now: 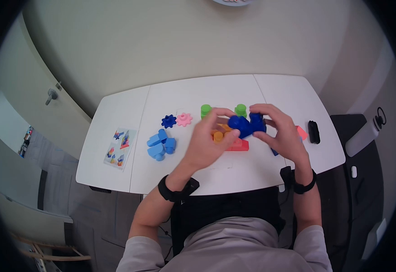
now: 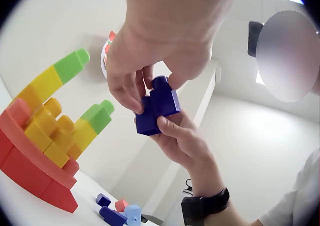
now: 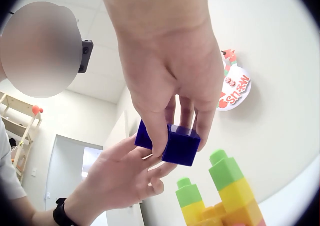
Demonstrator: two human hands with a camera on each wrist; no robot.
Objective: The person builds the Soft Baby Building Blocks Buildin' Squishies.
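Observation:
Above the table, both hands hold dark blue toy building blocks (image 1: 241,128), two of them side by side in the left wrist view. My left hand (image 1: 205,146) pinches the left one between thumb and fingers, close to its round stud. On the other side, my right hand (image 1: 285,134) grips the right block, thumb on the near face (image 3: 179,148) and fingers behind. Just below and behind the hands stands a built block structure (image 2: 42,146): a curved red base, orange-yellow blocks in the middle and two uprights topped with green blocks (image 2: 97,115). The left hand partly covers it in the head view.
Left on the white table (image 1: 112,113) lie light blue blocks (image 1: 161,146), a dark blue gear (image 1: 168,121), a pink gear (image 1: 184,119) and a picture sheet (image 1: 120,148). Loose blocks (image 2: 112,216) and a black case (image 1: 313,132) lie right. Beyond stands a bottle (image 1: 363,139).

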